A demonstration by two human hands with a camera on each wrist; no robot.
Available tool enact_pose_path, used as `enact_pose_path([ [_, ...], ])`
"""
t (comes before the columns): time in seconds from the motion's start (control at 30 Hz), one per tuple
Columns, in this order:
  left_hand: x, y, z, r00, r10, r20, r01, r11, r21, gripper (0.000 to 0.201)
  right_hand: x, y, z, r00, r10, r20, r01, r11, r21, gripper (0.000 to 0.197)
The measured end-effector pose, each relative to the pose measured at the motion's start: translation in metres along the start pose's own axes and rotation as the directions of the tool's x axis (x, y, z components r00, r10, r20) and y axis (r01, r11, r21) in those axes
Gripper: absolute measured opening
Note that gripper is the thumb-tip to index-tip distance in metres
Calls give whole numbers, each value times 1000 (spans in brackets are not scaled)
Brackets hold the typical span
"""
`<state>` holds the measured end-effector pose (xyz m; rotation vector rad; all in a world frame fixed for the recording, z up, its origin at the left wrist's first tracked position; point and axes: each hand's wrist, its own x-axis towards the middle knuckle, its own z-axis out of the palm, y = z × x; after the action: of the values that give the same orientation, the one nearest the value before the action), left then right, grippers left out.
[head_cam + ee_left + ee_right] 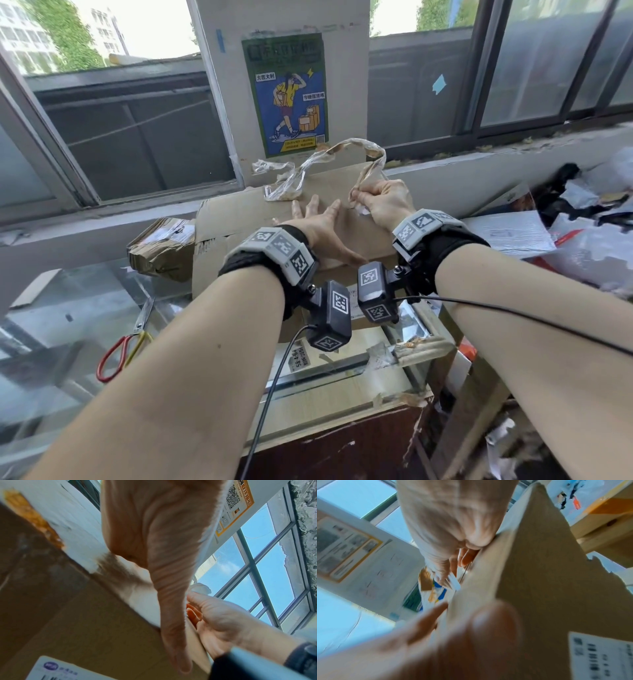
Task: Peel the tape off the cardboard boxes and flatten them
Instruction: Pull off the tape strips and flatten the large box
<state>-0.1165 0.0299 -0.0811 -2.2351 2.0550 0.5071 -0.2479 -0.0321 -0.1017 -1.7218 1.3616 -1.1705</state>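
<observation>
A brown cardboard box (246, 219) stands on the glass counter in the head view. My left hand (317, 221) lies flat on its top with the fingers spread and straight, the thumb down over the front edge (173, 635). My right hand (371, 202) pinches a long strip of clear tape (329, 156) at the box's right top edge. The strip arches up and trails left over the box, with bits of brown paper stuck to it. In the right wrist view the curled fingers (453, 566) hold the tape against the cardboard (547, 581).
A crushed taped box (161, 246) lies left of the big box. Red and yellow scissors (126, 342) rest on the glass counter (68, 325). A heap of packaging and white mailers (513, 233) fills the right. A poster (286, 96) hangs on the pillar behind.
</observation>
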Motion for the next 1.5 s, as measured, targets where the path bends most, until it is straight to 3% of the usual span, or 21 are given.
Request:
enact_pose_path([
  [0.13, 2, 0, -1, 1000, 1, 8, -2, 1000, 11, 125, 0, 0, -3, 999, 49, -5, -48, 989, 140, 13],
  [0.6, 0, 2, -2, 1000, 7, 11, -7, 1000, 6, 124, 2, 4, -4, 988, 130, -81, -96, 936, 339, 17],
  [0.8, 0, 1, 1, 1000, 21, -6, -21, 1000, -8, 121, 2, 7, -8, 986, 150, -71, -116, 930, 349, 13],
  [0.93, 0, 2, 1, 1000, 27, 5, -27, 999, 20, 118, 4, 11, -9, 985, 152, -83, -110, 918, 381, 25],
  [1.23, 1, 1, 0, 1000, 28, 14, -28, 999, 29, 116, 6, 13, -10, 976, 192, -98, -114, 846, 521, 15],
  [1.5, 1, 2, -1, 999, 27, 22, -27, 999, 32, 115, 8, 14, -11, 962, 244, -122, -123, 788, 603, 19],
])
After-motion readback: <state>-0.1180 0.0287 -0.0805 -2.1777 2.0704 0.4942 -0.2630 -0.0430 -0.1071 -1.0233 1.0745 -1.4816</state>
